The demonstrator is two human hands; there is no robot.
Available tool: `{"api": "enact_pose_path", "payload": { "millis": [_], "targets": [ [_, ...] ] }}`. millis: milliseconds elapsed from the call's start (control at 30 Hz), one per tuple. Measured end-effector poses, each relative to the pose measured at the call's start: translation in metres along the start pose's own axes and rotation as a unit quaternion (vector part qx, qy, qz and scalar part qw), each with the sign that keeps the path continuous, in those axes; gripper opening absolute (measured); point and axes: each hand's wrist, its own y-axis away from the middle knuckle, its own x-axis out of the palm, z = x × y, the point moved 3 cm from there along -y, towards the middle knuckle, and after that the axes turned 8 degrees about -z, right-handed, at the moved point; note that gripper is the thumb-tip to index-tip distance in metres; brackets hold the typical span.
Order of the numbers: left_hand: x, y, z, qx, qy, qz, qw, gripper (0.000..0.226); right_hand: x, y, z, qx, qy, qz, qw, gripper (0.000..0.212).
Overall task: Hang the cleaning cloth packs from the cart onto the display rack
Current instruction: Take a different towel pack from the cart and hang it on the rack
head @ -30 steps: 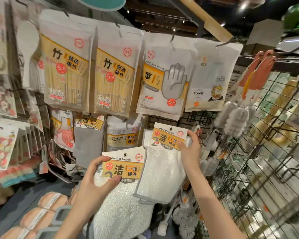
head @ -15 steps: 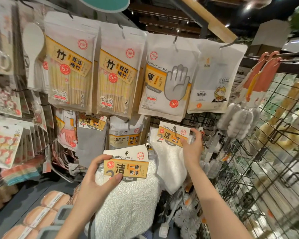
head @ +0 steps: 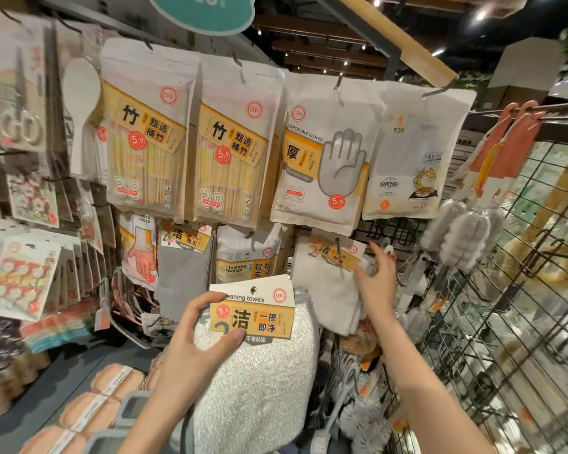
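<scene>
Head view | my left hand (head: 191,348) fingers pinch the yellow-labelled header card of a white fluffy cleaning towel pack (head: 253,355), near centre | my right hand (head: 376,283) fingers spread, touching a second white towel pack (head: 328,283) hanging on the rack's black hook (head: 339,247), right of centre

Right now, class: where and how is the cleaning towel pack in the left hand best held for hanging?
By the stiff header card, pinched from its lower left as the left hand does, keeping the hang hole at the top clear. The soft cloth below just droops.
</scene>
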Motion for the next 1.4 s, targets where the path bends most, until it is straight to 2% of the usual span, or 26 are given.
{"api": "enact_pose_path", "payload": {
  "millis": [133,267,367,433,533,700,900,1067,1300,1400],
  "targets": [
    [0.006,-0.001,-0.002,0.003,0.010,0.008,1.000,0.048,-0.018,0.025,0.021,-0.017,-0.050,0.028,0.998,0.034],
    [0.012,-0.002,-0.004,0.010,0.016,0.008,1.000,0.048,-0.019,0.060,0.055,0.003,-0.115,0.169,0.979,0.021],
    [0.019,0.000,-0.006,0.018,0.018,0.011,1.000,0.051,-0.015,0.086,0.072,0.006,-0.118,0.280,0.953,0.028],
    [0.022,0.001,-0.007,0.023,0.027,0.008,0.999,0.051,-0.013,0.099,0.078,-0.005,-0.106,0.314,0.943,0.041],
    [0.024,0.002,-0.010,0.032,0.033,0.008,0.999,0.055,-0.013,0.105,0.084,-0.046,-0.080,0.301,0.949,0.058],
    [0.026,0.000,-0.015,0.028,0.049,0.002,0.998,0.083,-0.017,0.105,0.091,-0.067,-0.110,0.251,0.959,0.052],
    [0.029,-0.005,-0.019,0.016,0.049,0.005,0.999,0.068,-0.016,0.094,0.094,-0.053,-0.105,0.221,0.968,0.046],
    [0.038,-0.013,-0.030,0.027,0.058,0.038,0.997,0.031,-0.023,0.081,0.101,-0.090,-0.086,0.180,0.976,0.041],
    [0.052,-0.022,-0.042,0.041,0.069,0.062,0.995,0.037,-0.037,0.068,0.108,-0.082,-0.112,0.177,0.974,0.036],
    [0.056,-0.025,-0.044,0.044,0.081,0.063,0.994,0.030,-0.040,0.063,0.109,-0.076,-0.114,0.180,0.974,0.034]
  ]
}}
